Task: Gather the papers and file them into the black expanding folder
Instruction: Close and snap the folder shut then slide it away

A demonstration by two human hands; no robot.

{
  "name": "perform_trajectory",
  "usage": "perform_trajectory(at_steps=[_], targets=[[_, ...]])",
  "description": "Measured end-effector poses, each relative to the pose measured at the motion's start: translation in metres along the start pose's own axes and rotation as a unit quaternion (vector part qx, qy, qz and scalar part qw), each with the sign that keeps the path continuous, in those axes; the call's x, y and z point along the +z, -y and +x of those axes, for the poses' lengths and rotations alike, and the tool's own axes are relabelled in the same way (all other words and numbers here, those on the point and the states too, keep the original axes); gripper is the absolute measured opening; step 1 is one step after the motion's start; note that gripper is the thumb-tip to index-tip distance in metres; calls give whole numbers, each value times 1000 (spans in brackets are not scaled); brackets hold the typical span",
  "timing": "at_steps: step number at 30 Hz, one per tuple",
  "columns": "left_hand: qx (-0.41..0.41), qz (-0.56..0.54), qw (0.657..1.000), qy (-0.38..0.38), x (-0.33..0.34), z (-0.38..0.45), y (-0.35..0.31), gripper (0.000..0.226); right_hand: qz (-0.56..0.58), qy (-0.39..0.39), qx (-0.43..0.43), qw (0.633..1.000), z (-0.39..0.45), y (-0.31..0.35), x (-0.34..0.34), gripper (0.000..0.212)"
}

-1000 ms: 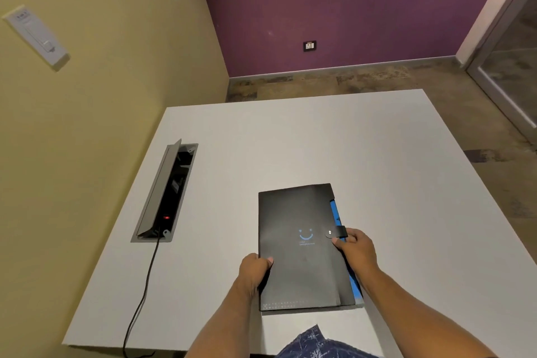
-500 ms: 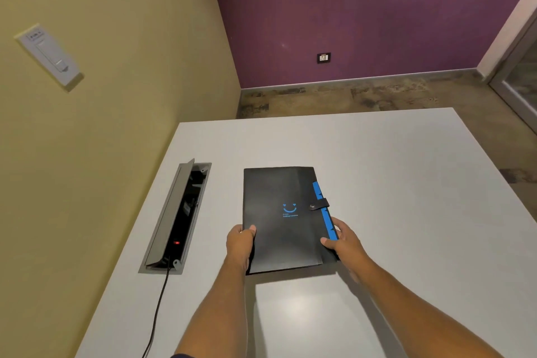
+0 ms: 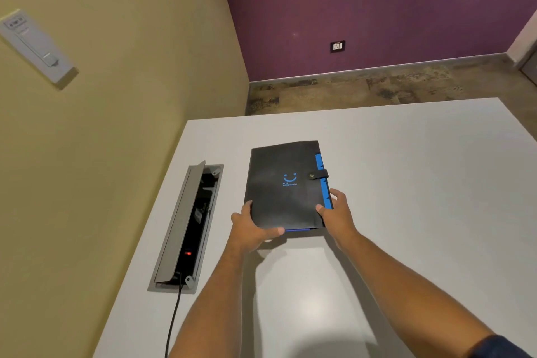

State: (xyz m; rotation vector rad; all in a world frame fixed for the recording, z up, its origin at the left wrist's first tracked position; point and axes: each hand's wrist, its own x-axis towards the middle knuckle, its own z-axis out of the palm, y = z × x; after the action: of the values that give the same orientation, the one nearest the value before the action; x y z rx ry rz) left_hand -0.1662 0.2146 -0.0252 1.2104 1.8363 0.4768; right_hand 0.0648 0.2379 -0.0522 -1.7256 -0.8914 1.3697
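The black expanding folder (image 3: 284, 183) lies flat on the white table (image 3: 406, 183), closed, its strap snapped over the blue tabbed edge on the right. A blue smiley mark is printed on its cover. My left hand (image 3: 251, 229) grips the folder's near left corner, thumb on top. My right hand (image 3: 337, 212) holds the near right corner beside the blue tabs. No loose papers are visible on the table.
An open cable box (image 3: 189, 227) with a raised grey lid is set into the table left of the folder, a black cable (image 3: 174, 317) running from it toward me. A yellow wall stands close on the left; the table's far edge lies beyond the folder.
Both hands have pushed the folder away from me and to the left, toward the cable box. My right hand shifted from the strap down to the near right corner.
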Motion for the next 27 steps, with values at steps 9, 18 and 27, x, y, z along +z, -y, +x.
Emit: perform_trajectory(at_steps=[9, 18, 27], targets=[[29, 139, 985, -99, 7, 41, 20, 44, -336, 112, -112, 929, 41, 5, 37, 94], [66, 278, 954, -85, 0, 85, 35, 47, -575, 89, -197, 789, 64, 3, 59, 56], [49, 466, 882, -48, 4, 100, 37, 75, -663, 90, -200, 716, 68, -12, 79, 55]])
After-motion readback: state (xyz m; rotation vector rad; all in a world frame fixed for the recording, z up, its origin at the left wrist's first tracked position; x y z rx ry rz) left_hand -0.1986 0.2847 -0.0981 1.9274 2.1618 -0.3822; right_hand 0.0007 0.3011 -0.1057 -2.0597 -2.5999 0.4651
